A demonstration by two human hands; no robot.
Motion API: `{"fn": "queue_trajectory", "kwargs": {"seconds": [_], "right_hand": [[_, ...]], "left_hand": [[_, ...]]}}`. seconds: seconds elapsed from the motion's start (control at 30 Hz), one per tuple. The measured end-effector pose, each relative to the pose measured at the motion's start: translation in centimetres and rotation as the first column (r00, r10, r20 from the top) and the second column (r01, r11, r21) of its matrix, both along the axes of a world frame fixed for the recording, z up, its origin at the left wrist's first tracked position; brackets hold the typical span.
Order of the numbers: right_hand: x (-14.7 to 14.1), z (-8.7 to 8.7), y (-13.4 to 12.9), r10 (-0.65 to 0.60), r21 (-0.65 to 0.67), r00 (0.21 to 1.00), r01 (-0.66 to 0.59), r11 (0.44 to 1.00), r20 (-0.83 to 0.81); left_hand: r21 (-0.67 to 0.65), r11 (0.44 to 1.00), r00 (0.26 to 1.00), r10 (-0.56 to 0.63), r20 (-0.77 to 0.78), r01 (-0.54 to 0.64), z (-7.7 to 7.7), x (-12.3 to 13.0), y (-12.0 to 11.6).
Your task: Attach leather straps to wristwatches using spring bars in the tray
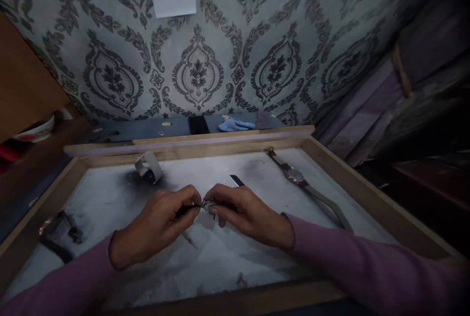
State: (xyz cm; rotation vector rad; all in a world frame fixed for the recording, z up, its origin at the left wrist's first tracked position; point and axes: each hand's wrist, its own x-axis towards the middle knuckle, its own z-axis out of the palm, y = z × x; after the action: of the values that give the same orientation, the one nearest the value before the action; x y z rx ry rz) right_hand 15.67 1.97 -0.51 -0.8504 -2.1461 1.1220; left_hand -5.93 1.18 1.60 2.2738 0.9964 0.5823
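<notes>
Above the middle of the white tray [220, 262], my left hand [156, 223] and my right hand [246, 211] meet fingertip to fingertip. Between them they pinch a small wristwatch [208, 205] with a round, shiny case. Its dark strap runs back into the fingers of my left hand, which is closed on it. My right thumb and fingers are closed around the case and partly cover it. Below my left hand lies a thin pointed tool [189, 238]. A dark flat piece with a bright edge [237, 180] shows just behind my right hand.
A white band [150, 167] stands at the tray's back left. A grey-strapped watch [294, 175] stretches along the right, and a dark curved strap [55, 240] lies left. The wooden rim [362, 184] encloses the tray. Behind it are a blue cloth [235, 124] and a black object [199, 125].
</notes>
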Motion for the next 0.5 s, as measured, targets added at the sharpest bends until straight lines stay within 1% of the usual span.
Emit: {"fn": "queue_trajectory", "kwargs": {"seconds": [0.33, 0.43, 0.5], "right_hand": [[-0.03, -0.14, -0.27, 0.008, 0.064, 1.000, -0.010, 0.998, 0.029], [-0.01, -0.08, -0.48, 0.003, 0.115, 0.998, -0.011, 0.993, 0.063], [0.01, 0.01, -0.60, 0.004, 0.142, 0.996, -0.016, 0.990, 0.084]], "left_hand": [[-0.112, 0.993, 0.999, 0.031, 0.025, -0.028, -0.12, 0.34, 0.05], [-0.118, 0.992, 0.998, 0.052, 0.021, -0.049, -0.24, 0.43, -0.01], [-0.109, 0.993, 0.999, 0.043, 0.022, -0.041, -0.29, 0.44, -0.03]]}}
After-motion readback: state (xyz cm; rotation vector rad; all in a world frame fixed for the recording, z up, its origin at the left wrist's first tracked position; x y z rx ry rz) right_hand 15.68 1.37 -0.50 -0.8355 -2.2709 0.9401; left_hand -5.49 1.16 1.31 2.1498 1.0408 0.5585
